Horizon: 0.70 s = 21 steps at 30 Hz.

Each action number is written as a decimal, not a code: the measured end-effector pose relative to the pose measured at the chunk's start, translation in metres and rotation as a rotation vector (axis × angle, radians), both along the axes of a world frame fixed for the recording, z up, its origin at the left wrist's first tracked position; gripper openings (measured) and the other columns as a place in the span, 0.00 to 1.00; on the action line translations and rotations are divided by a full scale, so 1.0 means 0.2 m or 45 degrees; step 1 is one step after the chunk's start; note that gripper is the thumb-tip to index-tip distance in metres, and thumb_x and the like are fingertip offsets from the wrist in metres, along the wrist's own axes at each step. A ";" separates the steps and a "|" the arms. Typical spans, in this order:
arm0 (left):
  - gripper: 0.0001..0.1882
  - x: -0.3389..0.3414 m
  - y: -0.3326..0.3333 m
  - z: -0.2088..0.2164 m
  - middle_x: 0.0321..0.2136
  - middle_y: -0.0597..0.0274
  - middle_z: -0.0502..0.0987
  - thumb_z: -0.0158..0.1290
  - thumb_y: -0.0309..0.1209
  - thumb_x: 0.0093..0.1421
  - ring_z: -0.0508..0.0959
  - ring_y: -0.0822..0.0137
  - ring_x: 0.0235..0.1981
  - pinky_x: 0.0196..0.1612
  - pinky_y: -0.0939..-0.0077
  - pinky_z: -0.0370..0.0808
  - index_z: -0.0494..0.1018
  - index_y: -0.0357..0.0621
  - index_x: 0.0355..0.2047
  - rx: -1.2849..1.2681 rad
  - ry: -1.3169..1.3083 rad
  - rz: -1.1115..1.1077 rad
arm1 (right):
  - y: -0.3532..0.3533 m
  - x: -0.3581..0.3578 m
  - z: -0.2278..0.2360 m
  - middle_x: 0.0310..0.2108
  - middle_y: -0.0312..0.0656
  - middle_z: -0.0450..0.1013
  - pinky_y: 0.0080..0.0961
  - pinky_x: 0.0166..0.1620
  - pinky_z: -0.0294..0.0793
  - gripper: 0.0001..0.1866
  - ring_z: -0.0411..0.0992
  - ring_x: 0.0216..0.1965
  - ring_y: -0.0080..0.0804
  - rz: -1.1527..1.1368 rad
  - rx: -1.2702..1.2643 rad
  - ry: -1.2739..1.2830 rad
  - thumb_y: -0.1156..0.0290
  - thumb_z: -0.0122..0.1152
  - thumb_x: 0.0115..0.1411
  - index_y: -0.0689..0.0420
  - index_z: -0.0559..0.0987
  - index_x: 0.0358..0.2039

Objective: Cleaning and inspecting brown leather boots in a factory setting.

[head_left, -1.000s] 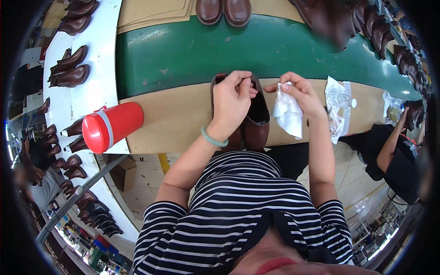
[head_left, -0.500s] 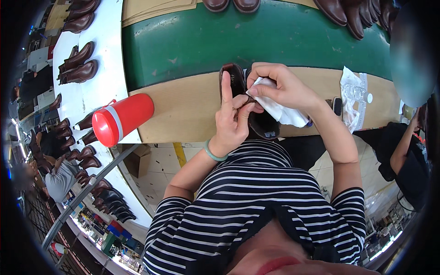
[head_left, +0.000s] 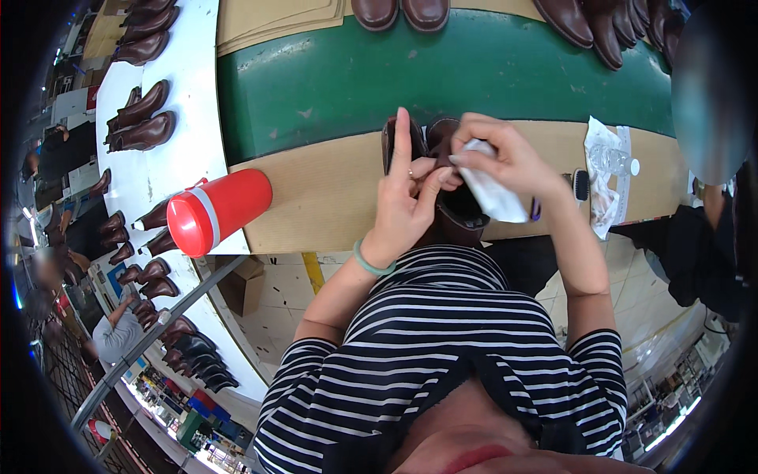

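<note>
My right hand [head_left: 509,158] pinches a white cloth [head_left: 499,197], slightly smeared by motion, against a dark brown leather boot [head_left: 464,225]. The boot lies at the near edge of the bench with its dark opening toward me. My left hand [head_left: 403,197] has its index finger stretched out, while thumb and other fingers are closed on the boot's side next to the cloth. Behind the raised finger sits a second brown boot [head_left: 388,146], partly covered by my hand. The exact spot under the fingers is hidden.
A red flask [head_left: 229,212] lies on its side at the left. To the right are a brush [head_left: 580,186] and a clear bottle [head_left: 612,160] on a stained cloth [head_left: 602,209]. Brown boots [head_left: 401,12] stand at the far side, others on a white table [head_left: 193,103].
My right hand and the cloth have shifted right, showing more of the boot. My left hand has moved slightly right, still gripping. The whole view has turned a little.
</note>
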State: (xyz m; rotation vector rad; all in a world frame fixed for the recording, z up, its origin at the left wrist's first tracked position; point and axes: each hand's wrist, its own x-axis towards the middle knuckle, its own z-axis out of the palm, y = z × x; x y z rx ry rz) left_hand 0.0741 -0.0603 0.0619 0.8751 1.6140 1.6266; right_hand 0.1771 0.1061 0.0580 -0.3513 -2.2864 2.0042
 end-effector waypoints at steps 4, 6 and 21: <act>0.33 -0.21 0.03 0.13 0.27 0.48 0.78 0.45 0.24 0.64 0.80 0.63 0.26 0.30 0.75 0.79 0.42 0.37 0.65 -0.125 -0.342 0.054 | 0.22 0.18 0.05 0.30 0.37 0.68 0.22 0.38 0.64 0.05 0.66 0.34 0.25 0.004 -0.020 -0.057 0.74 0.60 0.53 0.61 0.73 0.27; 0.22 -0.27 0.07 0.07 0.25 0.48 0.77 0.48 0.30 0.64 0.80 0.62 0.24 0.27 0.76 0.79 0.62 0.29 0.55 -0.353 -0.531 0.160 | 0.23 0.16 0.10 0.30 0.38 0.69 0.21 0.37 0.65 0.05 0.67 0.34 0.25 -0.073 -0.227 -0.100 0.74 0.60 0.54 0.60 0.73 0.27; 0.41 -0.02 -0.21 -0.09 0.33 0.49 0.78 0.44 0.16 0.62 0.81 0.62 0.34 0.40 0.74 0.79 0.30 0.39 0.66 0.113 0.185 0.386 | 0.08 -0.44 0.23 0.22 0.33 0.72 0.15 0.29 0.66 0.08 0.68 0.25 0.15 0.479 -0.188 -0.360 0.72 0.64 0.50 0.63 0.78 0.28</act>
